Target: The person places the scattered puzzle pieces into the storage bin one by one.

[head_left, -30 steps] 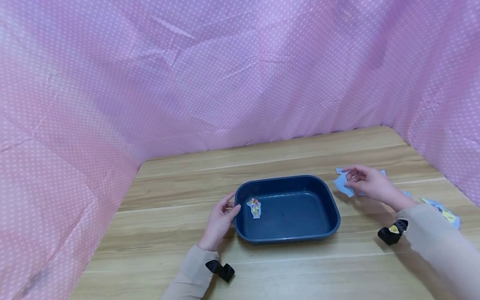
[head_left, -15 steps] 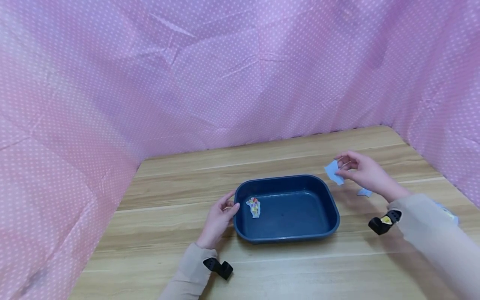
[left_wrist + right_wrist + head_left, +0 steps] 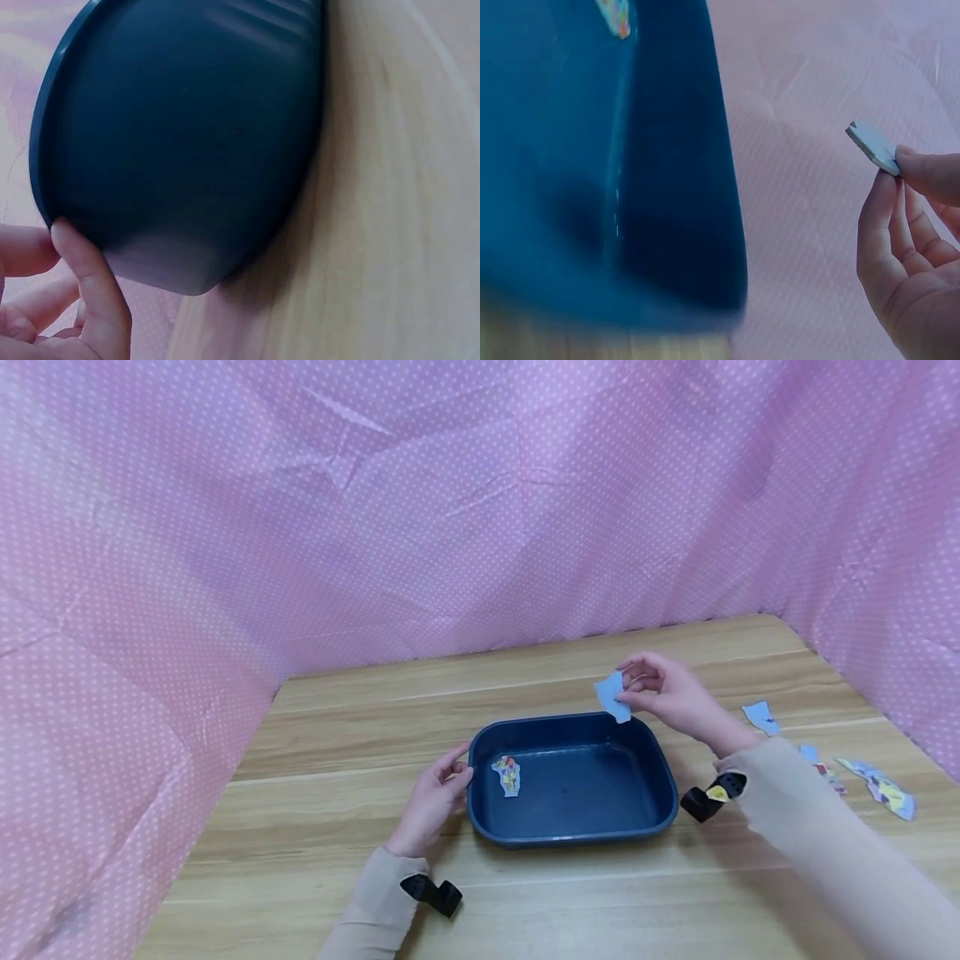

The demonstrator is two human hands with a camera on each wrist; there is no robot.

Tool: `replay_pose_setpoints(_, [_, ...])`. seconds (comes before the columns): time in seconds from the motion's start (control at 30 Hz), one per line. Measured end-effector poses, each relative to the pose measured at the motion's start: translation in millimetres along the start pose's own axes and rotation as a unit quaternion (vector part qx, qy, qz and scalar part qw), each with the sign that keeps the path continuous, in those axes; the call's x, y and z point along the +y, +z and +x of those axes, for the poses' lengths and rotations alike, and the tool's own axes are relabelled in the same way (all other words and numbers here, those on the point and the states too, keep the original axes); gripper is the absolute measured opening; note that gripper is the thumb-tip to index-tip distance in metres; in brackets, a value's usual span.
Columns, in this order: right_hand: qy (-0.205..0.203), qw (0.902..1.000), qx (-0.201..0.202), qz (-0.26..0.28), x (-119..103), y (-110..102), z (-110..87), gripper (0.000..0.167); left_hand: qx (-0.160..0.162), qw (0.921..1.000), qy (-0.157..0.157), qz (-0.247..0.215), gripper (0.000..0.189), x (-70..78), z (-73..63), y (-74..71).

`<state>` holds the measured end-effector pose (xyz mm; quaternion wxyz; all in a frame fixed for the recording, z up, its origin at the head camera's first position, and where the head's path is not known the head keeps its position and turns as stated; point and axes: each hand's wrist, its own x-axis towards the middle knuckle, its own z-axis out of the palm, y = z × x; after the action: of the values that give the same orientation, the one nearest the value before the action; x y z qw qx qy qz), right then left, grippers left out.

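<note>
Dark blue plastic-looking tray (image 3: 592, 793) flat on the wood-grain table (image 3: 360, 735); we're taking it as clock centre, 12 pointing away from us. Left hand (image 3: 433, 802) at 9 o'clock, narrow grip on the tray wall: left wrist view gives us the thumb tip on the rim, fingers to the outer side. Right hand (image 3: 675, 697) near 2 o'clock, thumb and finger pinching a flat pale-blue piece (image 3: 612, 696), which we put at about 1 o'clock, raised by the far rim. Head view overlaps its lower corner with that rim, but right wrist view shows us a gap, so we call it not touching. Same view has it nearly edge-on, with visible thickness.

Inside the tray, toward 9 o'clock, we have one patterned piece (image 3: 508, 777), multicoloured with a pale edge, lying on the floor. More loose ones on the table: light-blue piece with a dark mark (image 3: 761, 717) between 2 and 3; out at 3, a small blue piece (image 3: 808, 752), a reddish piece (image 3: 830, 777) just beside it, and a long blue-and-yellow piece (image 3: 888, 791) farthest out. Pink dotted cloth (image 3: 450, 527) hangs behind, 12 o'clock.
</note>
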<state>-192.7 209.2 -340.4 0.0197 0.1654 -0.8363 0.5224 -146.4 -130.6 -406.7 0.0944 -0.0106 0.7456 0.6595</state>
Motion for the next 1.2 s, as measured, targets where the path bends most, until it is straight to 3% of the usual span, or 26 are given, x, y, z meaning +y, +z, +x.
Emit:
replay_pose_setpoints(0.17, [-0.002,0.9994,-0.008,0.033,-4,18,5.7,0.038,-0.006,1.0,-0.003,0.004,0.045,-0.4,0.7,-2.2])
replay_pose_setpoints(0.5, [-0.011,0.9989,-0.026,0.037,-12,47,14.5,0.037,-0.007,0.9999,-0.003,0.009,0.045,-0.3,-1.1,-3.9])
replay_pose_setpoints(0.73, [-0.005,0.9956,-0.031,0.088,-12,64,19.9,0.038,-0.015,0.9997,-0.008,0.018,0.045,-1.4,-2.3,-5.1])
replay_pose_setpoints(1.2, [0.006,0.9927,-0.031,0.116,-6,79,27.3,0.036,-0.017,0.9997,-0.009,0.013,0.046,-1.5,-1.7,-4.6])
